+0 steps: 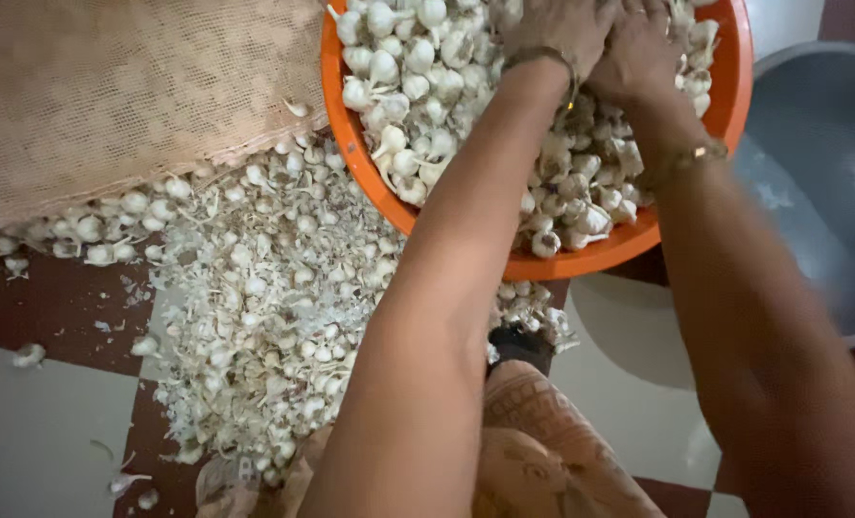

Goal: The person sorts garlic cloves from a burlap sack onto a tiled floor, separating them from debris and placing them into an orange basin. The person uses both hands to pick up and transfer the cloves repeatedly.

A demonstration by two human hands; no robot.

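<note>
1. Right now both hands sit together at the far side of the orange tub [343, 115], pressed down into the garlic bulbs [403, 72] heaped in it.
2. Left hand [552, 29]: fingers curled into the heap w/ a bangle [542, 59] at the wrist; grip looks closed on bulbs, but what exactly it clamps is hidden under the hand.
3. Right hand [643, 48]: touching the left, also bent down into the pile; thin bracelet [701, 152] on that wrist. Grip state can't be told, as the fingers are buried and blurred.
4. Tub: nearly full, bulbs up to the rim, mostly whole w/ stems on. Judging by that, a big share of the work sits here already.
5. Floor [34, 441]: checkered tiles, w/ a wide spread of loose bulbs, skins and stem bits [264, 307] just beside the tub, towards the left. Looks like a good deal still lies outside the tub.
6. Mesh sack [130, 86]: top left, lying flat over more bulbs at its edge; how much is under it can't be seen.
7. Grey basin [820, 173]: right of the tub, no garlic visible in it.
8. Patterned cloth [542, 451] at bottom, between the arms.
</note>
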